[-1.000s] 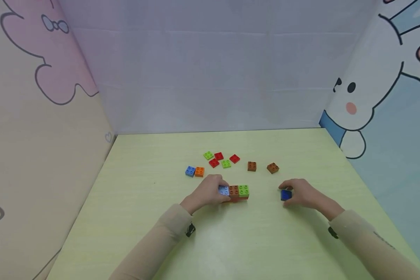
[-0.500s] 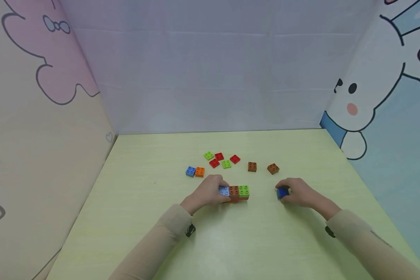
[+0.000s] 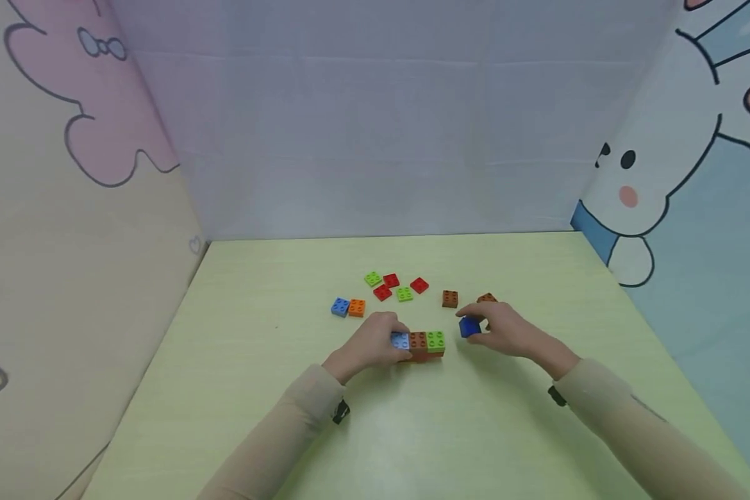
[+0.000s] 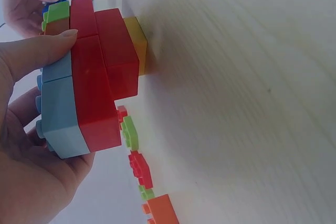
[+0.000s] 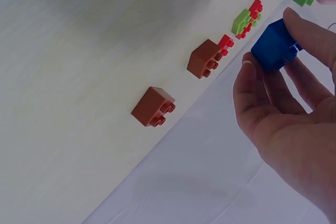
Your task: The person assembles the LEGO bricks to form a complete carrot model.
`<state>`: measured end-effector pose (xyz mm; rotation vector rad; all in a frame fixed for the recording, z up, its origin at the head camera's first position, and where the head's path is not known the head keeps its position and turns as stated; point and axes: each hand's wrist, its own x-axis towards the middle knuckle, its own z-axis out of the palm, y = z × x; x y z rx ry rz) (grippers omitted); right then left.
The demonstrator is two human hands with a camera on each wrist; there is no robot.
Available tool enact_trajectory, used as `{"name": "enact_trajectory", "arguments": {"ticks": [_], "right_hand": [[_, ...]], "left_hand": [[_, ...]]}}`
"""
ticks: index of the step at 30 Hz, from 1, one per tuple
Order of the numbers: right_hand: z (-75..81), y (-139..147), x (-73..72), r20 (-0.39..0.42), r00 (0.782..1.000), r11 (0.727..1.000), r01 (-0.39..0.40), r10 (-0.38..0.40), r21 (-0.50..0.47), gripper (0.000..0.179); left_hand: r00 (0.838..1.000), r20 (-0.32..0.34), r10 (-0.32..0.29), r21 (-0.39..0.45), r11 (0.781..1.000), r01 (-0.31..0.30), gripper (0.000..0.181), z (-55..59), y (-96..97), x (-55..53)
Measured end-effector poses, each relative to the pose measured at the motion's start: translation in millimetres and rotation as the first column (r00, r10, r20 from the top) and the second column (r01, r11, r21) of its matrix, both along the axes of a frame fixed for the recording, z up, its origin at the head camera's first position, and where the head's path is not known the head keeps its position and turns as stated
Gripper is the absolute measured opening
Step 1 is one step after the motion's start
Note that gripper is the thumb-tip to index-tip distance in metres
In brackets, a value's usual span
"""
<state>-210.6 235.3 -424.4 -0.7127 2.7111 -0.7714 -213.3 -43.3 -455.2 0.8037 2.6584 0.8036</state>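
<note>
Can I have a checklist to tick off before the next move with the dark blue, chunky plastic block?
1. Dark blue, chunky plastic block pinched by the right hand: ok.
2. Stack of studded, coloured plastic blocks held by the left hand: ok.
3. Green, studded plastic block on the stack's top uncovered: ok.
4. Light blue, studded plastic block uncovered: not ok, left hand partly over it.
5. Red plastic blocks supported underneath at their left end: not ok, they overhang.
6. Dark blue block's underside lined up: cannot tell, hidden.

multicoloured stack (image 3: 418,344): held, studs up | blue brick (image 3: 469,327): held near it
</note>
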Motion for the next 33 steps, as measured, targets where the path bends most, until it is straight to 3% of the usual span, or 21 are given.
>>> {"name": "enact_trajectory", "arguments": {"ticks": [13,21,33], "right_hand": [[15.8,-40,-7.0,-0.020,1.000,1.000,-0.019,0.018,-0.008,0.043],[15.7,-59,-6.7,0.004,0.999,0.999,-0.049,0.049,-0.021,0.042],[13.4,-66,-5.3,-0.013,0.994,0.994,-0.108,0.108,-0.007,0.042]], "left_hand": [[1.000,0.018,0.026,-0.002,1.000,-0.026,0.036,-1.3,0.4,-8.7],[0.998,0.046,0.048,-0.017,0.999,-0.048,0.034,0.7,1.3,-11.1],[0.999,0.029,0.041,-0.035,0.999,-0.040,0.034,2.4,4.2,-11.5]]}}
